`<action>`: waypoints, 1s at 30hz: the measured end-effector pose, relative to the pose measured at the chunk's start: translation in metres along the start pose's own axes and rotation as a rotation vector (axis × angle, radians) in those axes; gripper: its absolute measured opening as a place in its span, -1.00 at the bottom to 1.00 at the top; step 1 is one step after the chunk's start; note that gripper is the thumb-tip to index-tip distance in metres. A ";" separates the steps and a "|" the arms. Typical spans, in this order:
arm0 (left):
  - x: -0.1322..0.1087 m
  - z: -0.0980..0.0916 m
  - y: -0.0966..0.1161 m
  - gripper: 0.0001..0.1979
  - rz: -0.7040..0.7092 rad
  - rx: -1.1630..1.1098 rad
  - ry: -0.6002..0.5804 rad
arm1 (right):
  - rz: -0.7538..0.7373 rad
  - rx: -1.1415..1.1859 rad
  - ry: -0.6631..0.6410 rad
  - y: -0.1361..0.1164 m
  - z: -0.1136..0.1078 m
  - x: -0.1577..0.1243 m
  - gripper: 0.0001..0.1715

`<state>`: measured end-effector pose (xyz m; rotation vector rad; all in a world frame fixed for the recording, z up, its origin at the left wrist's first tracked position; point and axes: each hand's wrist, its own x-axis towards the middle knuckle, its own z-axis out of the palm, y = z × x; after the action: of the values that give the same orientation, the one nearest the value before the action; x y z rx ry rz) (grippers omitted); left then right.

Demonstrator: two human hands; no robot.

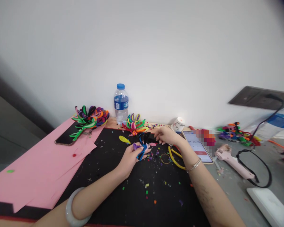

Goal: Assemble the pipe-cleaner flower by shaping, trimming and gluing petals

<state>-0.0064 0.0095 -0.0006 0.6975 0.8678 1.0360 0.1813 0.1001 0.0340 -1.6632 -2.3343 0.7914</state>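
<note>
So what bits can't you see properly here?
All in the head view:
Pipe-cleaner flower: partly hidden by fingers of the left hand.
Right hand: its grip on the black piece is too small to tell.
Phone: top corner covered by a blurred patch.
Big bottle: cut off by the right edge.

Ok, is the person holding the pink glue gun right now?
No, the glue gun lies untouched on the table, right of the phone.

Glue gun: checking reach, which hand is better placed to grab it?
Probably right: the right hand is nearer the glue gun; the left hand is farther off, gripping a blue pipe-cleaner piece.
</note>
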 end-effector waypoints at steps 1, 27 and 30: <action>0.000 0.000 0.000 -0.79 -0.004 0.000 0.004 | -0.006 -0.019 0.035 -0.001 -0.002 -0.001 -0.63; -0.002 0.002 0.000 -0.83 0.004 0.024 -0.009 | -0.155 -0.005 0.180 0.000 0.016 0.010 -0.84; -0.002 0.000 0.000 -0.83 0.010 0.036 -0.021 | -0.100 0.081 0.245 0.002 0.007 0.005 -0.76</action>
<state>-0.0065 0.0078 -0.0003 0.7425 0.8679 1.0223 0.1778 0.1032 0.0268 -1.5030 -2.1684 0.6166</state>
